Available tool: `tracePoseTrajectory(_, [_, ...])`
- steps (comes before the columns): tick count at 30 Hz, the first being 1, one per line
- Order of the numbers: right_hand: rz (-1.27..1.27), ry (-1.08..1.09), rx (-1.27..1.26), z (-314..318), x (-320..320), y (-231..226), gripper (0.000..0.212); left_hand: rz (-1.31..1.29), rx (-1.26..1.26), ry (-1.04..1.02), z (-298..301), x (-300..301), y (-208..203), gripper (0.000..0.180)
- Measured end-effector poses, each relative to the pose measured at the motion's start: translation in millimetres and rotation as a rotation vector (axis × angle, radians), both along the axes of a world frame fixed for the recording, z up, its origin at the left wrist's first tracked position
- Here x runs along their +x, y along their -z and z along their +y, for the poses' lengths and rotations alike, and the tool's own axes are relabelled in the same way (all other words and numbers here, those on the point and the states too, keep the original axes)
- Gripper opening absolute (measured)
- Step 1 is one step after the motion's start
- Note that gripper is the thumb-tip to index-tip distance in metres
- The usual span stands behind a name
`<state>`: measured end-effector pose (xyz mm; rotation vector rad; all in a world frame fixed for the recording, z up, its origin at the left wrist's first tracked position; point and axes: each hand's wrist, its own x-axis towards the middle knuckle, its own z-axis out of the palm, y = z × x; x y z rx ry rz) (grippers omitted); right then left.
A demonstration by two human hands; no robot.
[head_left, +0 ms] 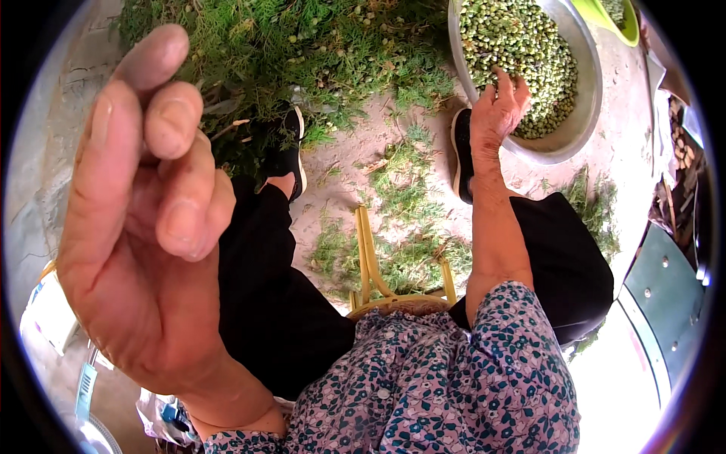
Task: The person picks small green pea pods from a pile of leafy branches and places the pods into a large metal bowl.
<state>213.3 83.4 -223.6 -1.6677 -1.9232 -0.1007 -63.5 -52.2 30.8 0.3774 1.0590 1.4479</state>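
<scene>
My left hand (pixel 144 219) is raised close in front of the view at the left. Its palm shows; the thumb and one finger reach upward and the others are half bent, with nothing visible between them. At the upper right my right hand (pixel 499 113) lies at the near left side of a wide metal basin (pixel 563 151). Its fingers are a little apart, and their tips touch the heap of small green berry-like cones (pixel 522 57) that fills much of the basin. I cannot make out anything held in it.
A large pile of feathery green conifer sprigs (pixel 302 45) covers the ground ahead, with scattered bits (pixel 404 189) between my feet. Part of a yellow stool (pixel 365 250) shows between my legs. A lime-green tub (pixel 630 32) stands beyond the basin, and wood pieces (pixel 684 151) lie at the right.
</scene>
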Motion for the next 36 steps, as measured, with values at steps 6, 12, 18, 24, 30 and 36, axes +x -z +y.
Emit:
tracePoseTrajectory(6, [0.194,-0.628,-0.337,-15.0,-11.1,95.7,0.041,-0.017,-0.026,-0.03,10.8,18.5,-2.5,0.03])
tracePoseTrajectory(12, [-0.386,-0.441,-1.068,-88.4,-31.7,98.4,0.057,0.021,-0.08,-0.016,8.4,16.3,-3.6,0.03])
tracePoseTrajectory(18, [-0.602,-0.271,-1.388,-114.5,-13.4,111.4,0.022,0.087,-0.061,-0.006,1.5,11.1,-3.8,0.031])
tracePoseTrajectory(24, [-0.018,-0.139,-0.594,-22.1,-2.9,137.0,0.037,0.066,-0.063,-0.025,5.3,12.3,-3.3,0.031])
tracePoseTrajectory(30, [-0.357,-0.169,-1.001,-29.4,-13.9,110.5,0.048,0.071,-0.062,-0.042,0.5,11.4,-2.2,0.031])
tracePoseTrajectory(36, [-0.019,-0.093,-0.642,-55.1,-5.2,120.1,0.026,0.063,-0.043,-0.01,-0.7,11.2,-2.0,0.03])
